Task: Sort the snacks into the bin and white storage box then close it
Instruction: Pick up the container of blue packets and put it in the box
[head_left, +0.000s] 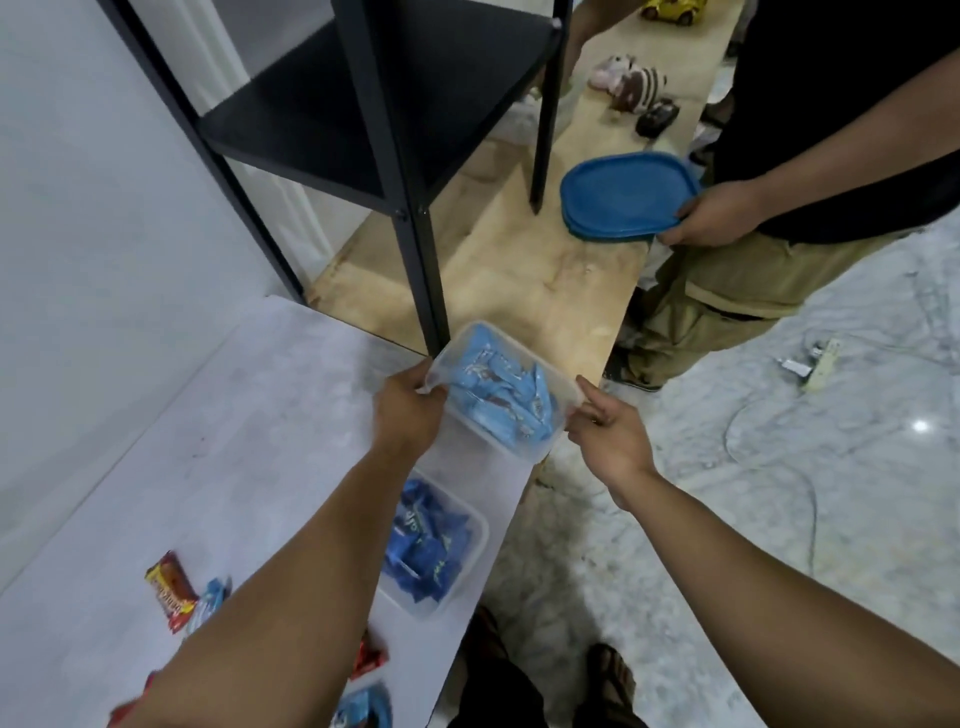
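I hold a clear plastic box (563, 397) full of light-blue snack packets (498, 395) above the far corner of the white table (208, 441). My left hand (408, 410) grips its left rim and my right hand (608, 431) grips its right rim. A second clear box (475, 525) with dark-blue snack packets (426, 545) stands on the table near its right edge, partly behind my left forearm. Loose snacks lie at the near left: a red packet (169, 590), a light-blue one (210, 605), another red one (369, 657).
Another person stands at the right holding blue lids (623, 195) in one hand. A black metal shelf (395, 119) stands on a wooden bench (540, 270) beyond the table. Toys (634, 88) lie farther along the bench. A power strip (818, 364) and cable lie on the marble floor.
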